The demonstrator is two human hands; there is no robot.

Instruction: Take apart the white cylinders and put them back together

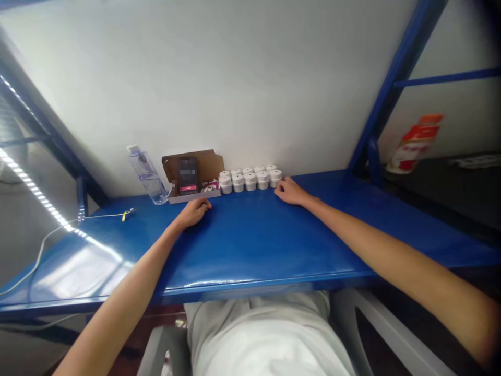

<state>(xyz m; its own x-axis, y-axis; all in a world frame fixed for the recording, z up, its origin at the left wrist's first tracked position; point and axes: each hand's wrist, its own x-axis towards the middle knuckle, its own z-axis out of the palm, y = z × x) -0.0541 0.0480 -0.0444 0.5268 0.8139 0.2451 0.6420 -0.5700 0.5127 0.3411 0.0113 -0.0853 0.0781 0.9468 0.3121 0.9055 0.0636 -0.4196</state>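
Several white round lidded containers (250,181) stand in two rows at the back of the blue table (250,235), against the wall. My right hand (289,191) rests at the right end of the rows, its curled fingers beside the front right container; whether they grip it is unclear. To the left, my left hand (194,211) lies on the table with its fingers curled in, just in front of an open cardboard box (214,162). What its fingers hold, if anything, is hidden. A phone (188,175) leans upright inside the box, with small pink and white packets (210,186) beside it.
A clear plastic bottle (147,175) with a white cap stands left of the box. A white cable (97,215) crosses the table's left side. Blue metal posts rise at both sides. Beyond the right post is a red and white bottle (415,143) with an orange cap.
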